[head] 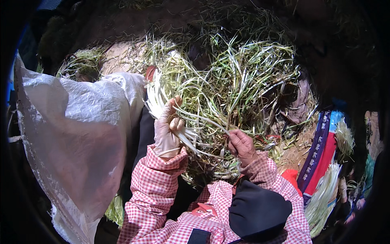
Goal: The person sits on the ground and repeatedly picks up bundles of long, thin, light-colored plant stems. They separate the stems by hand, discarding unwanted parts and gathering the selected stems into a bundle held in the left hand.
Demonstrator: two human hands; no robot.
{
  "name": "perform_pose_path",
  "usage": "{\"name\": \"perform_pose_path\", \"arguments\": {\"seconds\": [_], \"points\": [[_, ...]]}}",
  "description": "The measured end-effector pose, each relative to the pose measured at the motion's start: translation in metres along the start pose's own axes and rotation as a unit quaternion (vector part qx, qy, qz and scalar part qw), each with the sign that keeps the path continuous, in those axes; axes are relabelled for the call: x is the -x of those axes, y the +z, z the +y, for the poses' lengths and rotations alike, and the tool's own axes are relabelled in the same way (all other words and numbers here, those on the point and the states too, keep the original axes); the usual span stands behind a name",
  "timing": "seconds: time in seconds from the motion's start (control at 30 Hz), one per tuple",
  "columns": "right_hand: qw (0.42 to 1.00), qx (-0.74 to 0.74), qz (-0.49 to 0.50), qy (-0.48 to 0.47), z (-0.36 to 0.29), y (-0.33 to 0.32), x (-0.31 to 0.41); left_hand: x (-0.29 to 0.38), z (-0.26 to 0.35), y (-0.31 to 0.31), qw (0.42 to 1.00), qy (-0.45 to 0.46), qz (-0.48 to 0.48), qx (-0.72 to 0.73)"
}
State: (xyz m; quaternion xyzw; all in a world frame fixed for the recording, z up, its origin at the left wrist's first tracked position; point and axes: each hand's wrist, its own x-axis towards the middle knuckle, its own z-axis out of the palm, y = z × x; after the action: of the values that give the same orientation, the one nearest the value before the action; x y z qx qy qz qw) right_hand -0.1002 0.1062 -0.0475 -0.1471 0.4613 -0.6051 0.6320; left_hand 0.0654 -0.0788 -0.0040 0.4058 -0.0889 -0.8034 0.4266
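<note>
My left hand [167, 129], in a thin pale glove, grips a bunch of long white vegetable stalks [156, 91] that look like blanched chives. The bunch fans out above the fist, and its other ends show below it. A single pale stalk [204, 119] stretches from near the left thumb to my right hand [242, 145]. That hand looks bare and pinches the stalk's end between thumb and fingers. Beyond and beneath both hands spreads a loose, tangled heap of green and yellowish stalks [251, 73], partly hidden by them.
A large white woven plastic sack [91, 100] rises on the left. Bundled pale stalks [323, 198] lie at the right beside a purple, red and blue strip of sheeting [317, 149] bearing writing. Dark cloth [259, 210] hangs near my chest. Another small heap [83, 62] sits beyond the sack.
</note>
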Motion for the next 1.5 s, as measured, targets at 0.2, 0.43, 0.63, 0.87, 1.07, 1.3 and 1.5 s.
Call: {"name": "perform_pose_path", "arguments": {"seconds": [0.2,0.43,0.63,0.87,1.07,1.3,1.5], "points": [[0.976,0.120,0.159,-0.089,-0.020,0.001,-0.014,0.020,-0.036,0.007,0.990,-0.071,-0.001,-0.125],[0.916,0.378,-0.029,-0.129,-0.010,0.037,-0.008,0.026,-0.052,0.004,0.967,-0.132,-0.081,-0.203],[0.926,0.362,-0.044,-0.098,0.006,0.010,0.002,0.028,-0.033,0.015,0.974,-0.100,-0.053,-0.195],[0.867,0.489,0.085,0.040,0.037,-0.061,-0.008,0.011,-0.011,0.005,0.981,-0.014,-0.019,-0.195],[0.896,0.407,0.159,0.082,0.056,-0.077,-0.088,0.019,-0.030,0.014,0.973,-0.051,-0.075,-0.214],[0.925,0.379,0.030,-0.014,0.026,-0.005,-0.038,0.035,-0.045,0.027,0.936,-0.044,-0.039,-0.348],[0.879,0.457,-0.044,-0.130,0.015,0.012,-0.012,0.035,-0.063,0.015,0.947,-0.092,-0.054,-0.302]]}}
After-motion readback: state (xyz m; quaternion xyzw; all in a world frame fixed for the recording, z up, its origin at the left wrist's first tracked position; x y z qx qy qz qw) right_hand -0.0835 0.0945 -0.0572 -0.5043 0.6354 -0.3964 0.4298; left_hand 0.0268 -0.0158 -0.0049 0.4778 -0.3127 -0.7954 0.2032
